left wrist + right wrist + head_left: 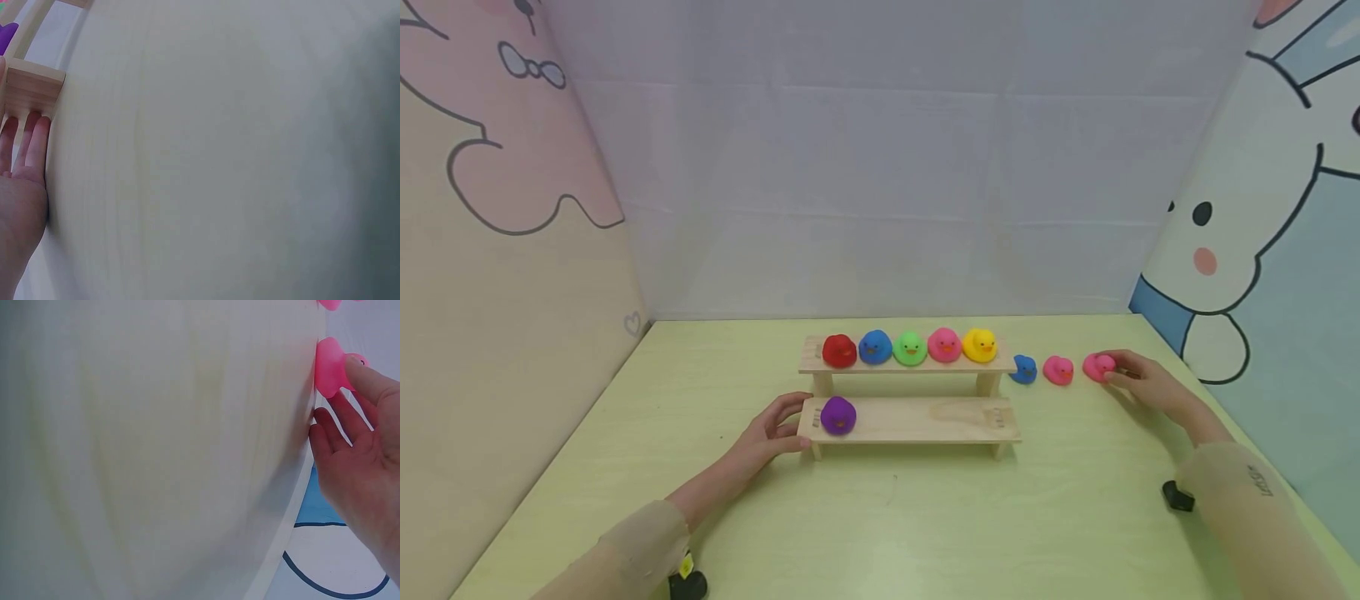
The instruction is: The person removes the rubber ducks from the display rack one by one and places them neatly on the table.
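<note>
My left hand (777, 429) holds the left end of a two-tier wooden stand (917, 433), thumb at its front corner and fingers at the end and rear corner. In the left wrist view, fingertips touch the stand's end piece (36, 84). A purple rubber duck (838, 416) sits at the left of the lower tier. At the right, my right hand (1142, 385) pinches a pink rubber duck (1096, 367) between thumb and fingers. The right wrist view shows this duck (331, 369) low at the tabletop, with the other fingers spread below it.
Along the upper tier stand red (839, 351), blue (876, 347), green (910, 348), pink (944, 344) and yellow (980, 345) ducks. A blue duck (1024, 369) and another pink duck (1058, 370) stand on the table between stand and right hand. Printed panels and a white sheet (887, 167) enclose the table.
</note>
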Demonstrator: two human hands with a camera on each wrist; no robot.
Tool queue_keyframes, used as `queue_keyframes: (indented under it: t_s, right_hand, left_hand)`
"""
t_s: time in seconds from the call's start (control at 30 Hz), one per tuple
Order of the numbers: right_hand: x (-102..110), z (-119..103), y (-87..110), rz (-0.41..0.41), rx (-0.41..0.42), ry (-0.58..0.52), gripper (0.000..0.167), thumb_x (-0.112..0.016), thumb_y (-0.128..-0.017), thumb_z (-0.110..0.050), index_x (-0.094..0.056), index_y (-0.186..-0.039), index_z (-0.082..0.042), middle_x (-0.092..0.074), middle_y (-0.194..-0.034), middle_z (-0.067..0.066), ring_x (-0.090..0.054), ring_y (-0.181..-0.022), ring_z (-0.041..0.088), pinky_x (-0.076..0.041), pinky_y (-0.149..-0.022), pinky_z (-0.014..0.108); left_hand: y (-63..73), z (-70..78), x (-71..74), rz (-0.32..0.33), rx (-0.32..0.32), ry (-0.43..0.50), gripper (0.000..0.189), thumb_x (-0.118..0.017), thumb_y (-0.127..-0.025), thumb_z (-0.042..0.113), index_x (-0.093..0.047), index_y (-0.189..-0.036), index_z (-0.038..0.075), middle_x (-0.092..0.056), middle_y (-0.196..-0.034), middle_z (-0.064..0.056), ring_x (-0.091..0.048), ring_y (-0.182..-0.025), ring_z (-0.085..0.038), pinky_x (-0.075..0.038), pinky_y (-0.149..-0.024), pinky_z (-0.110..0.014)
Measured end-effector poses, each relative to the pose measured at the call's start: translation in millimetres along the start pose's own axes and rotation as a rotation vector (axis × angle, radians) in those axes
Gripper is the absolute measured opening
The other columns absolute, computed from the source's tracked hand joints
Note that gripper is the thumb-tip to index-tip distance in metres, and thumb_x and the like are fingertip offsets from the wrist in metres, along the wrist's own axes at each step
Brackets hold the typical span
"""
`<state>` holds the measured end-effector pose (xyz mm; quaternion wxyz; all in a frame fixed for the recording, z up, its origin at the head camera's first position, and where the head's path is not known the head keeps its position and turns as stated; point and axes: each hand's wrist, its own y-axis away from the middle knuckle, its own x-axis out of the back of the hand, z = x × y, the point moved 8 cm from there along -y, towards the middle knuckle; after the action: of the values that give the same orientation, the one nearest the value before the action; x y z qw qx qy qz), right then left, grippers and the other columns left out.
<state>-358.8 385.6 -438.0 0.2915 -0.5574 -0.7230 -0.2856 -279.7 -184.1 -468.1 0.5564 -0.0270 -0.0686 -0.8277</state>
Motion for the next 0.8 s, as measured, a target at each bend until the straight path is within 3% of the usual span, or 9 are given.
queue_keyframes:
  t_s: [0.23, 0.53, 0.8]
  right_hand:
    - [0.1, -1.0, 0.8, -0.003, -0.005, 0.003, 0.061, -0.05, -0.103, -0.033, -0.034, -0.145, 0.008, -0.037, -0.145, 0.036, -0.037, -0.132, 0.054, -0.031, -0.108, 0.068]
    - [0.6, 1.2, 0.4, -0.007, -0.027, 0.001, 0.063, -0.05, -0.103, -0.036, -0.033, -0.147, 0.007, -0.036, -0.147, 0.036, -0.036, -0.133, 0.054, -0.03, -0.108, 0.068]
    - [0.4, -0.3, 2.6, -0.004, -0.019, -0.013, 0.063, -0.051, -0.103, -0.034, -0.033, -0.147, 0.006, -0.036, -0.147, 0.036, -0.036, -0.133, 0.054, -0.031, -0.108, 0.067]
  left_hand:
    - [-0.5, -0.5, 0.9, -0.008, -0.016, 0.018, 0.069, -0.069, -0.091, 0.011, -0.033, -0.149, 0.014, -0.037, -0.155, -0.017, -0.06, -0.125, -0.022, -0.047, -0.097, -0.022]
    - [0.5, 1.0, 0.9, 0.004, -0.003, -0.007, 0.068, -0.069, -0.091, 0.015, -0.034, -0.149, 0.016, -0.038, -0.156, -0.015, -0.057, -0.13, -0.029, -0.043, -0.107, -0.036]
    - [0.3, 0.7, 0.4, -0.006, -0.008, -0.008, 0.067, -0.068, -0.091, 0.014, -0.034, -0.149, 0.016, -0.038, -0.155, -0.015, -0.058, -0.128, -0.028, -0.043, -0.106, -0.034]
